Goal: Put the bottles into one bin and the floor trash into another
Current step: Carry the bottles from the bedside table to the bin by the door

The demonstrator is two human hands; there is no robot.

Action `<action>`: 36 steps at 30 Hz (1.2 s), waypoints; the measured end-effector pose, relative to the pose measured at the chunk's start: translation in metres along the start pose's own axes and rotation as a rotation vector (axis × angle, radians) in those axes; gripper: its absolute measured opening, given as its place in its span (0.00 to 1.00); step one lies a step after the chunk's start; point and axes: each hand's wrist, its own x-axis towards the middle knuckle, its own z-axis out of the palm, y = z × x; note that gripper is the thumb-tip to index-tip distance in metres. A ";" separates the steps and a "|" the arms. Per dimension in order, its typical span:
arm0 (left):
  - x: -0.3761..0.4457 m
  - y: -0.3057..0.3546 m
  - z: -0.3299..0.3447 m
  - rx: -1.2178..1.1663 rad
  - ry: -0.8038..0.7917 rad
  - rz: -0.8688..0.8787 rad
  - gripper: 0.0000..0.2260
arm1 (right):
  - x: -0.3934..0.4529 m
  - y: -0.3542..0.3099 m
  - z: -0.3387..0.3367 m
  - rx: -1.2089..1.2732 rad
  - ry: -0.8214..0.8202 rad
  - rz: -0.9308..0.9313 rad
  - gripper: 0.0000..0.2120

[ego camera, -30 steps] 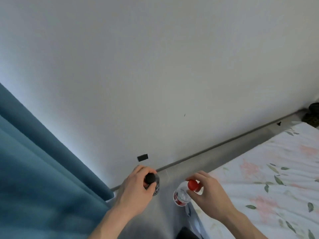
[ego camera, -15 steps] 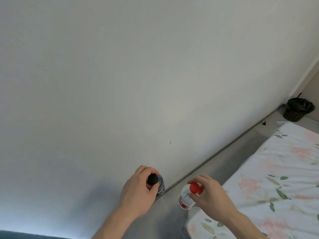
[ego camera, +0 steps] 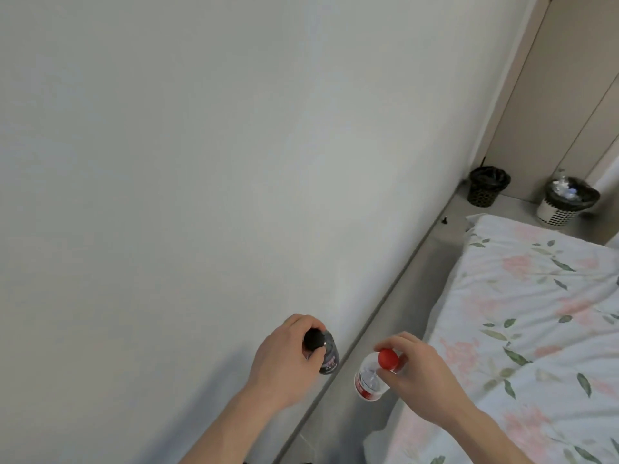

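Note:
My left hand point(ego camera: 284, 366) grips a dark bottle with a black cap point(ego camera: 328, 354) by its neck, close to the white wall. My right hand point(ego camera: 423, 373) pinches the neck of a clear bottle with a red cap and red label point(ego camera: 368, 380), held over the narrow strip of floor beside the bed. Far ahead in the corner stand two bins: a black mesh bin with a dark liner point(ego camera: 486, 187) and a white patterned bin point(ego camera: 566, 203) that holds several clear bottles.
A bed with a floral sheet point(ego camera: 536, 329) fills the right side. A narrow grey floor strip point(ego camera: 412, 272) runs between the bed and the white wall point(ego camera: 201, 162) toward the bins. Beige cupboard doors point(ego camera: 562, 95) stand behind the bins. A small dark scrap point(ego camera: 444, 221) lies by the baseboard.
The view has swung right along the wall: the blue curtain has left the frame and both bins and the cupboard have come into view. Both hands keep the same hold on their bottles.

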 end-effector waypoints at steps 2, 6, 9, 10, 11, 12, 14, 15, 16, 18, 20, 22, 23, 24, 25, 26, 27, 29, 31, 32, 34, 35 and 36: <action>0.027 0.000 -0.001 -0.004 -0.026 0.056 0.11 | 0.011 0.000 -0.003 0.006 0.043 0.039 0.12; 0.080 0.008 0.003 -0.031 -0.094 0.128 0.10 | 0.024 -0.002 -0.013 0.012 0.135 0.128 0.13; 0.108 0.022 0.014 -0.080 -0.145 0.163 0.11 | 0.029 0.004 -0.028 0.004 0.174 0.193 0.13; 0.117 0.026 0.018 -0.093 -0.161 0.175 0.11 | 0.032 0.007 -0.034 0.003 0.190 0.211 0.13; 0.127 0.030 0.021 -0.105 -0.176 0.187 0.11 | 0.036 0.011 -0.039 0.004 0.208 0.227 0.13; 0.138 0.035 0.024 -0.117 -0.188 0.196 0.11 | 0.041 0.015 -0.045 0.008 0.226 0.240 0.13; 0.162 0.045 0.032 -0.129 -0.207 0.212 0.11 | 0.054 0.025 -0.057 0.019 0.261 0.271 0.13; 0.175 0.050 0.036 -0.133 -0.216 0.217 0.11 | 0.061 0.031 -0.063 0.029 0.276 0.288 0.13; 0.188 0.056 0.040 -0.139 -0.223 0.219 0.11 | 0.069 0.038 -0.069 0.038 0.287 0.302 0.13; 0.215 0.068 0.049 -0.139 -0.238 0.223 0.11 | 0.088 0.054 -0.081 0.048 0.307 0.320 0.13; 0.246 0.082 0.060 -0.129 -0.255 0.227 0.11 | 0.110 0.072 -0.095 0.071 0.323 0.339 0.13; 0.282 0.099 0.073 -0.123 -0.267 0.227 0.11 | 0.135 0.092 -0.113 0.086 0.335 0.349 0.13; 0.300 0.109 0.079 -0.121 -0.276 0.224 0.11 | 0.146 0.103 -0.122 0.090 0.341 0.356 0.13; 0.317 0.119 0.086 -0.117 -0.285 0.224 0.11 | 0.157 0.112 -0.133 0.093 0.344 0.365 0.13; 0.333 0.130 0.091 -0.108 -0.289 0.228 0.11 | 0.168 0.122 -0.144 0.096 0.346 0.374 0.13; 0.350 0.142 0.097 -0.096 -0.290 0.234 0.11 | 0.178 0.131 -0.155 0.101 0.350 0.379 0.13; 0.365 0.153 0.101 -0.092 -0.290 0.241 0.11 | 0.187 0.139 -0.167 0.106 0.355 0.381 0.13; 0.394 0.176 0.109 -0.103 -0.281 0.248 0.11 | 0.203 0.153 -0.194 0.098 0.365 0.378 0.13; 0.424 0.200 0.116 -0.106 -0.275 0.264 0.11 | 0.221 0.168 -0.222 0.080 0.371 0.387 0.13; 0.437 0.211 0.120 -0.105 -0.274 0.271 0.11 | 0.228 0.175 -0.234 0.075 0.373 0.395 0.13; 0.464 0.231 0.129 -0.108 -0.277 0.283 0.11 | 0.242 0.188 -0.258 0.064 0.396 0.402 0.13; 0.478 0.241 0.134 -0.110 -0.284 0.291 0.11 | 0.250 0.195 -0.269 0.061 0.412 0.402 0.13; 0.492 0.251 0.140 -0.109 -0.294 0.302 0.11 | 0.258 0.201 -0.280 0.057 0.424 0.406 0.13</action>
